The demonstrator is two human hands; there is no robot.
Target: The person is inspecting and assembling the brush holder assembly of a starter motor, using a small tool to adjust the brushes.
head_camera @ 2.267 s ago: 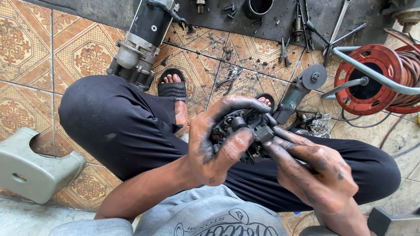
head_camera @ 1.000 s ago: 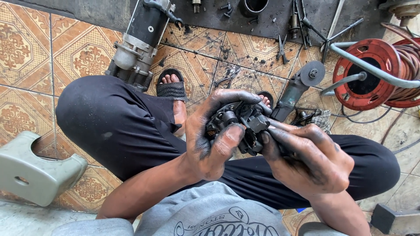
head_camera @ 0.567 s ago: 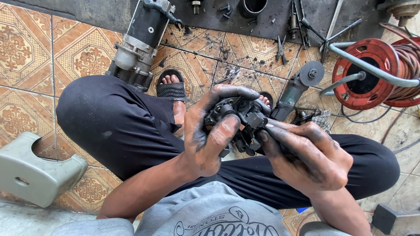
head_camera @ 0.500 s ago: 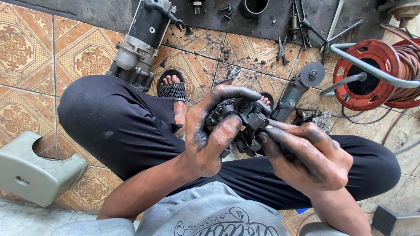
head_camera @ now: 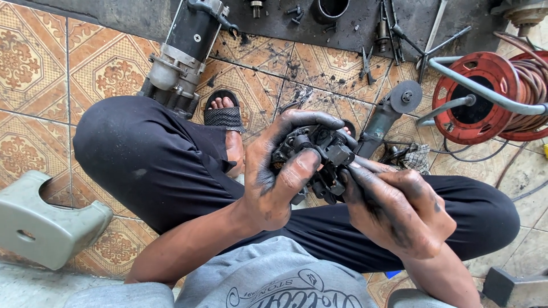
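From the head camera, looking down at a person sitting over a patterned tile floor (head_camera: 40, 63), both grease-blackened hands meet above the lap around a dark, greasy metal assembly (head_camera: 319, 157). The left hand (head_camera: 279, 171) cups it from the near-left side, fingers (head_camera: 311, 118) curled over its far top edge and the thumb laid across its face, so this hand is closed around the part. The right hand (head_camera: 399, 208) grips it from the right, its fingers bent and pressed against the lower right side. The assembly sits between the two hands, above the black trousers (head_camera: 148, 165), clear of the floor. Beyond the knee lies a starter motor (head_camera: 182, 54), just beside a sandalled foot (head_camera: 224, 114). An angle grinder (head_camera: 388, 117) lies on the tiles behind the hands. At the far right a red reel (head_camera: 485, 91) carries coiled hose. A black cylindrical cup (head_camera: 332, 8) stands at the top edge; its contents cannot be made out. A grey plastic stool (head_camera: 40, 225) lies at the lower left.
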